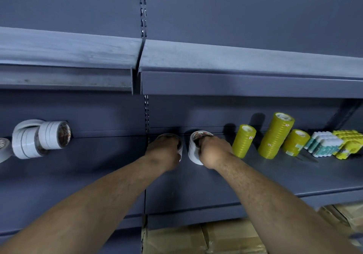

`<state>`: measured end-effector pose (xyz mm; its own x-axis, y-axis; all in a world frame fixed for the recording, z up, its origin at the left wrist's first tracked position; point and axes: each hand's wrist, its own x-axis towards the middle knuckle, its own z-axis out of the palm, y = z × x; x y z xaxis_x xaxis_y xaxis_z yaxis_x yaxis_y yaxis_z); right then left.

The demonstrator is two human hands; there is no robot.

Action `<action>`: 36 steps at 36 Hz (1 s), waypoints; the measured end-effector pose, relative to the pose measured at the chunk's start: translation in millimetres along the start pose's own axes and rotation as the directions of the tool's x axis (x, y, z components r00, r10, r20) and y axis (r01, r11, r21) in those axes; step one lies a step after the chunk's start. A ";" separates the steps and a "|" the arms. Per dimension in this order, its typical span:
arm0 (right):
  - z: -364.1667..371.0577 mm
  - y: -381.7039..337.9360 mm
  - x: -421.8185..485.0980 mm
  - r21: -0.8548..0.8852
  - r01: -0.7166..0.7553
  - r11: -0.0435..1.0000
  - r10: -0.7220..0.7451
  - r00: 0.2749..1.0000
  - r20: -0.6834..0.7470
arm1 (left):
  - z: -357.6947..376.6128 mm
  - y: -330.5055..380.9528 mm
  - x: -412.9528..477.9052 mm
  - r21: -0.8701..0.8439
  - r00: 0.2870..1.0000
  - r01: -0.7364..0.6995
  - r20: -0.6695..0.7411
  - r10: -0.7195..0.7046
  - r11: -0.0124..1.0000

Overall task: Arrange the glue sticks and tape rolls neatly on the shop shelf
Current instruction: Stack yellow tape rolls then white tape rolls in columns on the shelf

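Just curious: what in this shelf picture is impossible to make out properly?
Head view, all four:
1. The left hand covers most of its white tape stack; roll count unknowable.
2. The right hand hides the core of the second white stack.
3. Print on the glue stick packs is too small and blurred.
4. A grey roll is cut off by the left edge.

I count four white tape-roll stacks: one leaning stack [25,141], a second stack [52,134] against it, a third stack [180,150] in my left hand [163,151] and a fourth stack [193,152] in my right hand [214,151]. One more white tape roll [3,148] is cut off by the left edge. There are three yellow-green tape-roll stacks: a near short stack [244,141], a tall stack [275,135] and a far short stack [295,145]. There are two wrapped glue-stick packs: a white-and-teal pack [322,145] and a yellow pack [348,143].
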<state>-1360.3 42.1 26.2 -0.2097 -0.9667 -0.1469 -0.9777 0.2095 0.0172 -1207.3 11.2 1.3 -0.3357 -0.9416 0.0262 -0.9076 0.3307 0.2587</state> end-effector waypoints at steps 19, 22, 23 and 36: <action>9.3 16.8 -10.8 -0.042 0.242 0.969 -0.245 0.931 -0.272 | -9.1 1.9 -41.8 0.099 0.997 0.024 -0.071 -0.017 0.995; 19.7 20.7 -8.2 -0.082 0.309 0.948 -0.320 0.919 -0.231 | -10.3 -2.5 -52.6 0.115 0.997 0.079 -0.019 -0.077 0.990; 22.2 20.3 -6.9 -0.072 0.330 0.941 -0.337 0.917 -0.212 | -11.2 -5.4 -56.4 0.127 0.996 0.091 -0.002 -0.092 0.988; 25.1 -61.6 -24.6 -0.027 0.521 0.853 -0.516 0.834 -0.197 | -39.3 -92.3 -132.0 0.140 0.964 0.264 -0.025 -0.264 0.954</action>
<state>-1294.5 56.6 4.0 0.3267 -0.9430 0.0638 -0.9436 -0.3293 -0.0351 -1069.3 102.5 11.9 -0.0782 -0.9968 -0.0186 -0.9901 0.0754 0.1185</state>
